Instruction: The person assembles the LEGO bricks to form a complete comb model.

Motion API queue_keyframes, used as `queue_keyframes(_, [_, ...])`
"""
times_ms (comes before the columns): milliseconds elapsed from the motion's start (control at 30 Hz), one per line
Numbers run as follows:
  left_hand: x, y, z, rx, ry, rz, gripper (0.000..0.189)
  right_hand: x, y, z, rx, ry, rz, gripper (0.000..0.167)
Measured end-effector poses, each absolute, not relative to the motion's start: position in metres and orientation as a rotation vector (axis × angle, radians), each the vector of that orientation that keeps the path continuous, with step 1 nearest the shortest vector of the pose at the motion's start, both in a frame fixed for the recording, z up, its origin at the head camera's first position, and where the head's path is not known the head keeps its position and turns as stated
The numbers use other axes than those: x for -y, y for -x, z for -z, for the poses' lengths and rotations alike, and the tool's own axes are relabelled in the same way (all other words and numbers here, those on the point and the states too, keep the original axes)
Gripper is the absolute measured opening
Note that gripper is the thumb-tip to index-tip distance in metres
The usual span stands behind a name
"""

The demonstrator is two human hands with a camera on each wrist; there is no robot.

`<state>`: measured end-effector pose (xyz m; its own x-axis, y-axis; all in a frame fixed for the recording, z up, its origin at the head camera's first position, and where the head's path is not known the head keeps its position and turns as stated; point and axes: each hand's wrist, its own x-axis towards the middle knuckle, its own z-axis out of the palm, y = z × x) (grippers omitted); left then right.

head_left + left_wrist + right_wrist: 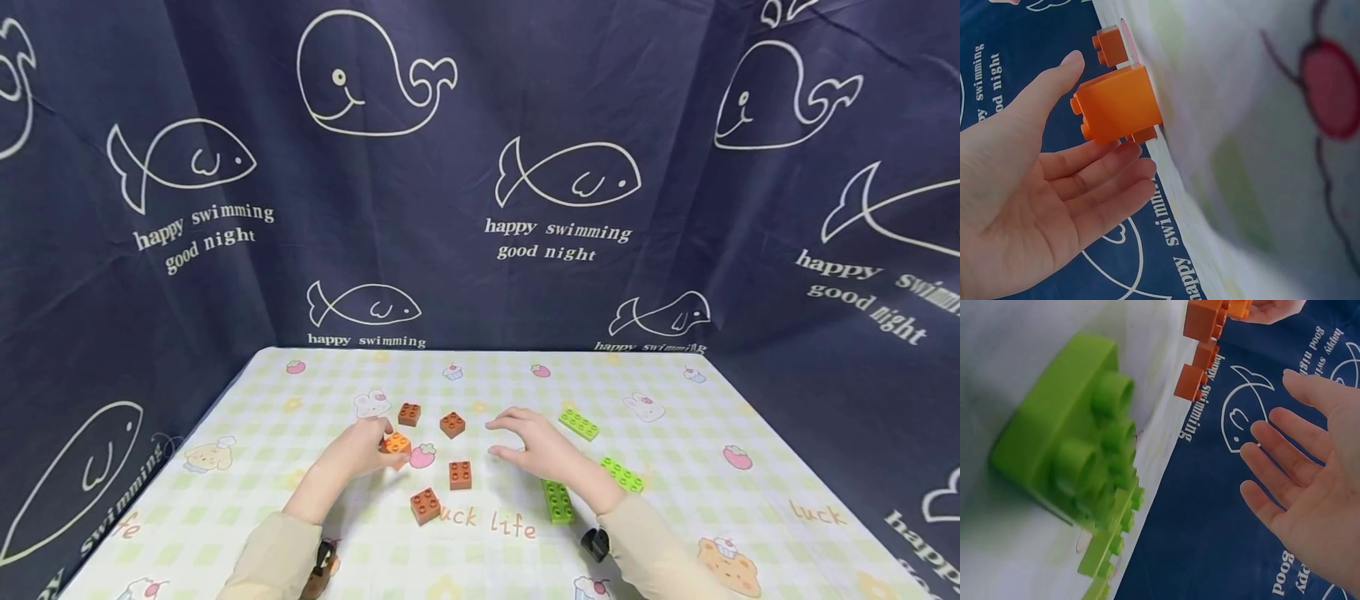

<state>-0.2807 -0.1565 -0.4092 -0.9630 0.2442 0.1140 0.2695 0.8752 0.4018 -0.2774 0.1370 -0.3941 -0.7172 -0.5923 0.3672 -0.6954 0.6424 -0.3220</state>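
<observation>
An orange building block (397, 442) stands at the left of the table, between the thumb and fingers of my left hand (362, 448). In the left wrist view the fingers of that hand (1054, 200) are loosely extended, their tips right at one side of the orange block (1119, 103), and the thumb is spread off the other side. My right hand (536, 446) hovers right of centre with relaxed, spread fingers and nothing in its grasp. Several brown blocks lie between the hands, among them one (460, 475) near the middle and another (425, 506) closer to me.
Three longer green blocks lie on the right: one flat at the back (579, 424), one (622, 475) beyond my right forearm, one (558, 501) beside it. The table (480, 567) wears a checked cloth; a dark blue curtain (465, 275) hangs behind its far edge.
</observation>
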Motion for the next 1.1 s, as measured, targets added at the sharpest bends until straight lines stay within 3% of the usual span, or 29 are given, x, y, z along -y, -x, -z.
queue_keyframes(1100, [0.157,0.283,0.415,2.976,0.442,0.707,0.031,-0.099,0.277,0.41,2.851,-1.133,-0.711,0.037])
